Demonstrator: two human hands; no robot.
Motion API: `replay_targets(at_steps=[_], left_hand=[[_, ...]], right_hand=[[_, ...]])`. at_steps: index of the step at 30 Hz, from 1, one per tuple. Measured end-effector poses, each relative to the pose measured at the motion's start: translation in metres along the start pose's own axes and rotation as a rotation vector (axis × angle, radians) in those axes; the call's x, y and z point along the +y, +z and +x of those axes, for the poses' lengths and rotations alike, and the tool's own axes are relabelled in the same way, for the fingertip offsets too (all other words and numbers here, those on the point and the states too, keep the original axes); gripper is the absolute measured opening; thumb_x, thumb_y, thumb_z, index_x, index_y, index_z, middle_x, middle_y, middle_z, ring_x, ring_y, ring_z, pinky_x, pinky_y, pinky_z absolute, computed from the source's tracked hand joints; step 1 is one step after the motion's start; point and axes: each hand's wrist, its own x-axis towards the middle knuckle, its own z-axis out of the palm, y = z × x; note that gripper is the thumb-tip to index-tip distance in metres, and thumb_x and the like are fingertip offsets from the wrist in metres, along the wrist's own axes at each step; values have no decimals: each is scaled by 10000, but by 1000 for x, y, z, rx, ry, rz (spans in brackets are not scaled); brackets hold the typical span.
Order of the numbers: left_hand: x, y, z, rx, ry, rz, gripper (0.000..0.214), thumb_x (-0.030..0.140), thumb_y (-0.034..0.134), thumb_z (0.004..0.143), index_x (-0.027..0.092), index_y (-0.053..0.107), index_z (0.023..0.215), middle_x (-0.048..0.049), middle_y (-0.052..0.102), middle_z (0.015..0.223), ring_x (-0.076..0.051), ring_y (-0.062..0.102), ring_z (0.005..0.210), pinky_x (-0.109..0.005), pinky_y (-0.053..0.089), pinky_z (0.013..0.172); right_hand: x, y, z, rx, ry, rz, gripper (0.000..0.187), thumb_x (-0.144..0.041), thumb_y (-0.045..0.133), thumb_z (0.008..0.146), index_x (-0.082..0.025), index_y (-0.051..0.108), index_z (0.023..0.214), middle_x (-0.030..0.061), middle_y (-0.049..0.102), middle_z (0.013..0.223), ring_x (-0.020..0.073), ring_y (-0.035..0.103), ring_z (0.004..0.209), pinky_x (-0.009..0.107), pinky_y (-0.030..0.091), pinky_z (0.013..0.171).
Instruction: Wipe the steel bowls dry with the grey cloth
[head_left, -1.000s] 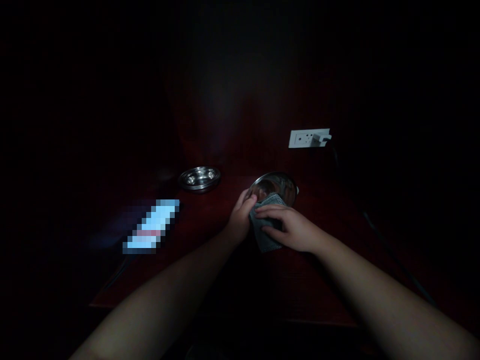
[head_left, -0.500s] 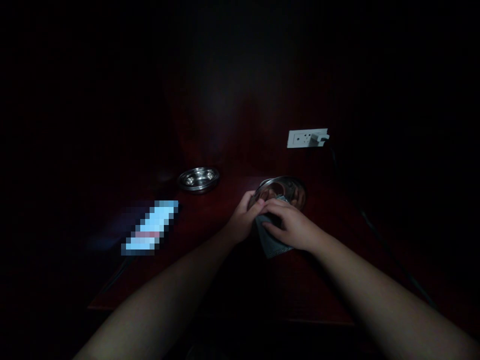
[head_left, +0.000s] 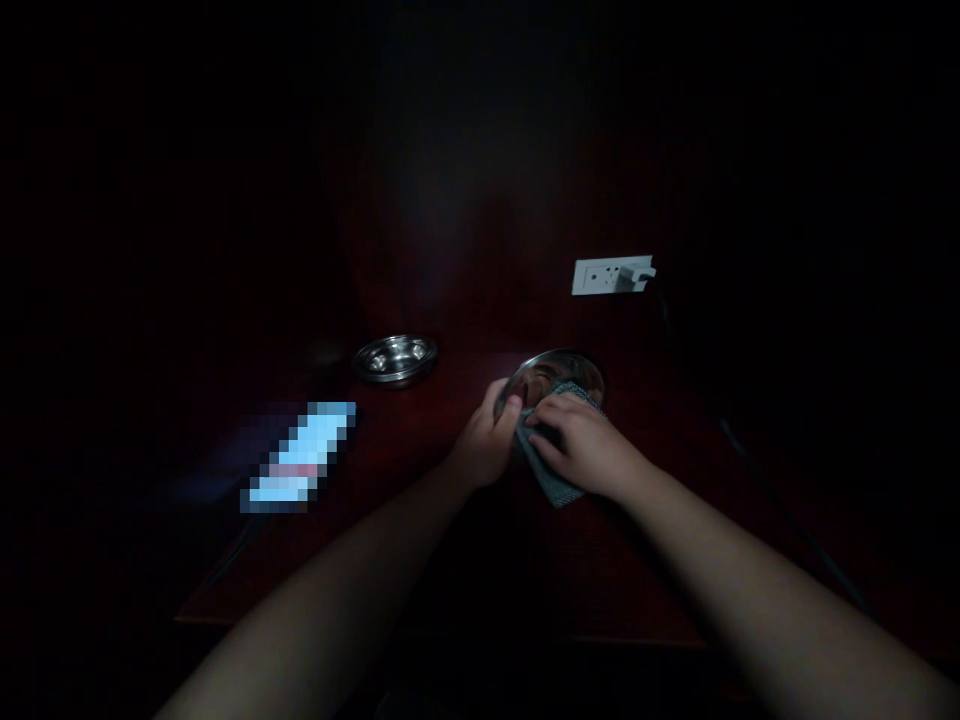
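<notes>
My left hand (head_left: 486,440) is closed on the left rim of a shiny metal dish (head_left: 559,368), thumb on the inner side and fingers behind. The dish is tilted so its inside faces me. In my right hand (head_left: 574,440) is a grey-green cloth (head_left: 551,482), pressed against the dish's near side. Part of the cloth hangs down below the fingers. My hand and the cloth hide the dish's lower part.
A second metal dish (head_left: 396,360) stands on the dark red table (head_left: 420,450) to the left. Nearer lies a lit phone (head_left: 304,455), its screen blurred out. A white wall socket (head_left: 611,275) holds a plug. A cable (head_left: 780,515) runs along the right.
My right hand and the cloth have shifted slightly right across the dish, away from my left thumb. The dish has tilted a little more toward me.
</notes>
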Motion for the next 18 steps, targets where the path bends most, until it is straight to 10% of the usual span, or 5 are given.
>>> replay_targets(at_steps=[18], left_hand=[[-11,11,-6,89,-131,-336,443,538,520,799,209,502,1094,-57,602,1140,-228,528,1116,-379,375,985]], right_hand=[[-1,2,0,28,5,79,267,-64,511,716,-195,643,907,55,640,930,220,533,920,377,438,856]])
